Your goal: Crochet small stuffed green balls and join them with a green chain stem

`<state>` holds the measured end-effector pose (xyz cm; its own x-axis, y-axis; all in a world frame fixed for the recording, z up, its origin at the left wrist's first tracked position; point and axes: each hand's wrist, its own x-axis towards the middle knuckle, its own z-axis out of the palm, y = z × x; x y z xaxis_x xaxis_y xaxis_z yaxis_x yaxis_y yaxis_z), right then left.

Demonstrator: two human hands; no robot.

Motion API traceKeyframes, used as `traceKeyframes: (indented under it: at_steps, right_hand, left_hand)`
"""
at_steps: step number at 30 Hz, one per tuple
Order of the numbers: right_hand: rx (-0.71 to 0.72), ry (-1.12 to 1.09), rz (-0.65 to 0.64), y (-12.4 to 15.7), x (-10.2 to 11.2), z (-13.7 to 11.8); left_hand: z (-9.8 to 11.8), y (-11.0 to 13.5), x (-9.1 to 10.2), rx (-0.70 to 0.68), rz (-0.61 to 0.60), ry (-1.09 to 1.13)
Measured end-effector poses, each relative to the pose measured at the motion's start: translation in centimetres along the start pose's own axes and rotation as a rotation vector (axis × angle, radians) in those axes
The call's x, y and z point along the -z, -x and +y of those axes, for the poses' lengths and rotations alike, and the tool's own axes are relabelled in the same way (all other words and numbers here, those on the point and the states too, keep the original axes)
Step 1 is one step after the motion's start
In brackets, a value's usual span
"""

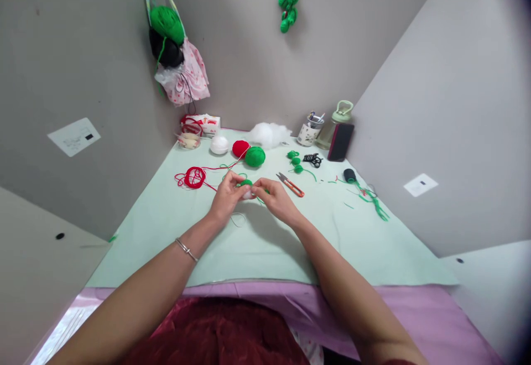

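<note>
My left hand (226, 198) is closed on a small green crocheted piece (245, 183), steadying it between thumb and fingers. White stuffing (248, 194) shows at the near side of the piece. The fingertips of my right hand (275, 198) pinch at the same piece from the right, partly hiding it. Green yarn trails below the hands. Just right of them lies a pair of orange-handled thread snips (291, 185). A red yarn loop (194, 177) rests to the left. Behind the hands sit a green yarn ball (255, 157) and a red yarn ball (240, 149).
A white yarn ball (219, 145), fluffy white filling (269, 135), a pen cup (309, 133), a bottle (332, 127) and a phone (341, 142) line the back. Small green pieces (295, 161), black scissors (313, 160) and yarn scraps (375, 202) lie to the right.
</note>
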<state>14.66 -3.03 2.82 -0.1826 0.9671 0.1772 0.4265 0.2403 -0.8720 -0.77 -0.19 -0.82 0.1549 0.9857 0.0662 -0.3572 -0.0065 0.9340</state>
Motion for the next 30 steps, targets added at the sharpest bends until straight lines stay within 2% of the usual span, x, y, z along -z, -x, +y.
traceKeyframes:
  at_steps: [5, 9, 11, 13, 16, 20, 22, 30]
  right_hand:
    - [0.016, 0.076, 0.049, 0.0, -1.5, 0.4]
    - [0.049, 0.083, 0.137, -0.4, -0.9, 0.3]
    - [0.092, 0.0, 0.155, -0.6, -0.2, 0.0]
    - [0.118, -0.16, 0.114, -0.6, 0.4, -0.3]
    - [0.081, -0.323, 0.067, -0.5, 0.8, -0.4]
    - [0.037, -0.115, 0.132, -0.5, 0.5, 0.2]
    - [0.035, -0.024, 0.114, -0.5, 0.2, 0.6]
    - [-0.026, 0.023, 0.067, -0.9, -1.0, 1.6]
  left_hand:
    - [-0.6, -0.4, 0.1, 0.079, 0.083, 0.0]
    - [-0.4, -0.3, 0.1, 0.127, 0.104, 0.039]
    - [-0.1, -0.2, 0.0, 0.125, 0.112, 0.051]
    - [0.1, -0.1, -0.1, 0.123, 0.119, 0.058]
    - [0.5, -0.2, -0.1, 0.127, 0.108, 0.074]
    - [0.8, -0.1, -0.2, 0.105, 0.078, 0.095]
    - [0.7, 0.0, -0.3, 0.09, 0.071, 0.096]
    - [0.2, 0.3, -0.5, 0.078, 0.002, 0.084]
